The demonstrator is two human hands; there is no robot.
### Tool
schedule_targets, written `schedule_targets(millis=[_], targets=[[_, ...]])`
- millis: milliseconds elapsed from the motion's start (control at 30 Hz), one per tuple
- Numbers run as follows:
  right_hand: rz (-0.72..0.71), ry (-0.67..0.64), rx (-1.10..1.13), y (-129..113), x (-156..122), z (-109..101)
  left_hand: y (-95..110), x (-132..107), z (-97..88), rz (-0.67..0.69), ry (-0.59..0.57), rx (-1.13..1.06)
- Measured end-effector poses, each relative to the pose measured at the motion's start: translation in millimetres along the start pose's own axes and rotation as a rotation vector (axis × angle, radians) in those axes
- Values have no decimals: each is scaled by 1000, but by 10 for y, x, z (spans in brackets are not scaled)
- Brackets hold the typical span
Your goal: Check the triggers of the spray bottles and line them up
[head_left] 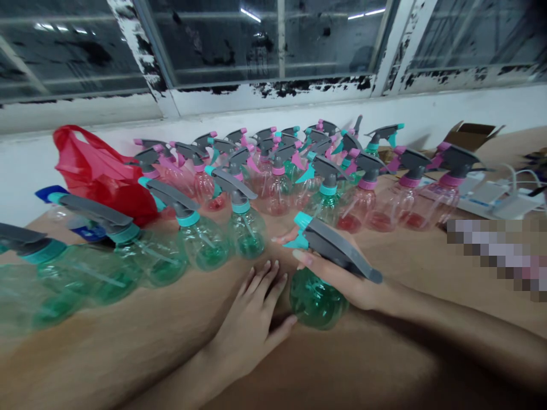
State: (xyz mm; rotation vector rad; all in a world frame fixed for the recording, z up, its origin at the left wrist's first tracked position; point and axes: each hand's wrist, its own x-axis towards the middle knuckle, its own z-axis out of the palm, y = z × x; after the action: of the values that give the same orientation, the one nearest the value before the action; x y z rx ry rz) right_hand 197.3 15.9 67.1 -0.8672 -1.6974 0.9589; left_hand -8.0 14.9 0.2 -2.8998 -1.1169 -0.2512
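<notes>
My right hand [342,276] is wrapped round the neck of a green spray bottle [314,299] with a grey and teal trigger head [331,245]; the bottle stands on the brown table [128,341] near the front. My left hand [252,322] lies flat on the table just left of that bottle, fingers stretched out, its thumb close to the bottle's base. A row of green spray bottles [205,245] runs off to the left, and several pink spray bottles [277,191] stand behind.
A red plastic bag [98,176] sits at the back left against the white wall. A cardboard box [470,136] and white cables with a power strip [499,199] lie at the right. A blurred patch covers something at the right edge.
</notes>
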Motion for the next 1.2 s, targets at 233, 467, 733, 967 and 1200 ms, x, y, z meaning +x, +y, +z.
schedule_targets(millis=[233, 467, 733, 967, 1200], targets=[[12, -5, -1, -43, 5, 0, -9, 10, 3, 0, -10, 1], [32, -15, -28, -75, 9, -5, 1, 10, -8, 6, 2, -5], [9, 28, -37, -96, 42, 10, 19, 22, -50, -8, -8, -5], [-27, 24, -92, -139, 60, -5, 13, 12, -48, 4, -8, -4], [29, 29, -14, -47, 6, 7, 18, 15, -34, 1, -4, -17]])
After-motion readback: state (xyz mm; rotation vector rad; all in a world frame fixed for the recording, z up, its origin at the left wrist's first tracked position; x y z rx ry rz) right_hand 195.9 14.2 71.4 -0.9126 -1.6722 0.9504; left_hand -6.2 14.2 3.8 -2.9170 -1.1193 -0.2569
